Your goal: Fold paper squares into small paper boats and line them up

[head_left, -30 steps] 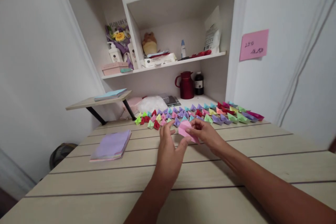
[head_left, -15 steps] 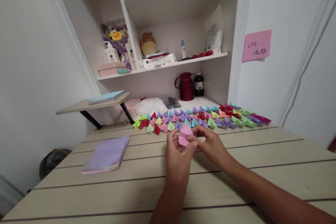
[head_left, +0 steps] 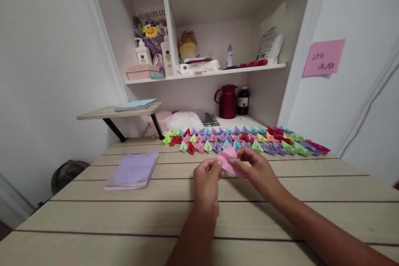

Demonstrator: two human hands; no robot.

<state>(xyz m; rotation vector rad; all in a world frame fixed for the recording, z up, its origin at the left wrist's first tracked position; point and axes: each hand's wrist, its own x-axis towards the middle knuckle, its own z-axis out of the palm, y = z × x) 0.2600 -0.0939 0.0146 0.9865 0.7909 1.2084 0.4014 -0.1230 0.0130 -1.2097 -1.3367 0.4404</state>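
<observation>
A partly folded piece of pink origami paper [head_left: 229, 158] is held up between my two hands, above the slatted wooden table [head_left: 149, 220]. My left hand [head_left: 208, 176] pinches its left edge between thumb and fingers. On the other side, my right hand [head_left: 257, 170] grips the paper, the thumb lying across its front. Just beyond my hands stand several rows of small folded paper boats [head_left: 216, 146] in many colours. To the left lies a stack of square paper [head_left: 132, 170] with a purple sheet on top.
A small raised shelf [head_left: 102, 113] on black legs carries blue paper [head_left: 135, 105] at the back left. Behind the boats stand a red thermos jug [head_left: 227, 102] and a dark bottle [head_left: 243, 102]. A pink note [head_left: 324, 57] is stuck on the right.
My left hand has shifted from cupping the pink paper to pinching its left edge. The paper now tilts differently and looks more spread out. The camera view has turned slightly.
</observation>
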